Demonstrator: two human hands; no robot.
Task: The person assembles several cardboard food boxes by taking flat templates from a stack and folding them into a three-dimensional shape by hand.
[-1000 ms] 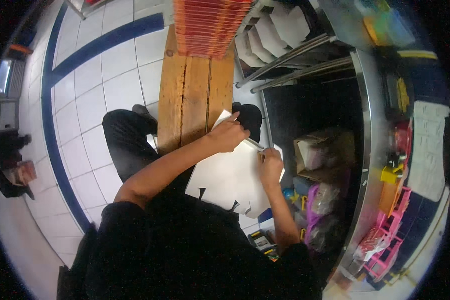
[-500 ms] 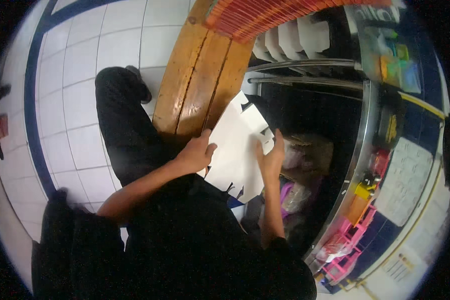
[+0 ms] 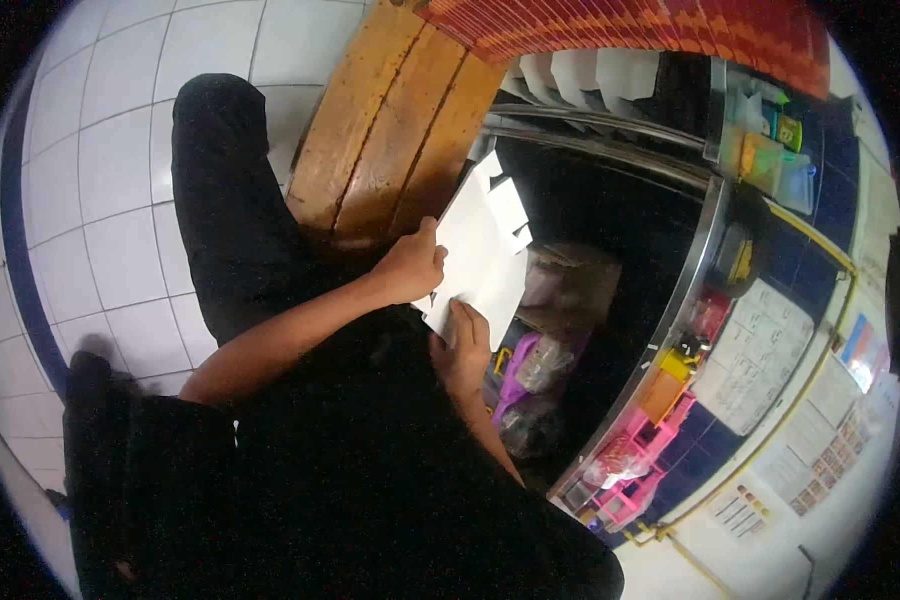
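White flat cardboard sheet (image 3: 480,255), w/ cut flaps at its top edge, held up over the lap, just in front of the wooden bench (image 3: 385,130). Tilted, top end leaning toward the dark shelf opening (image 3: 610,215).

Left hand (image 3: 408,268) closed on the sheet's left edge, fingers curled round it, thumb up on the front. Firm hold. Right hand (image 3: 462,352) at the sheet's bottom edge, thumb pressed flat on the white face, other fingers tucked behind. Also gripping. Both hands on the same sheet, close together.

Bare forearms coming up from a black top. Black trouser leg (image 3: 220,200) stretched out to the left over white floor tiles (image 3: 100,150) w/ a dark blue stripe (image 3: 10,230) running thru them.

Under the sheet, to the right: brown paper bag or box (image 3: 570,280), hard to tell which. Below that, clear plastic bags w/ a purple strap or bag (image 3: 520,365) next to them.

Up top: stack of red-orange stuff (image 3: 670,30) on the bench end, kind not clear. Just under it, a row of folded white boxes (image 3: 590,75) on a metal shelf rail (image 3: 590,125).

Far right: curved metal counter edge (image 3: 685,280), pink basket (image 3: 660,465), yellow bits (image 3: 675,365), papers w/ print on the blue wall (image 3: 760,355).
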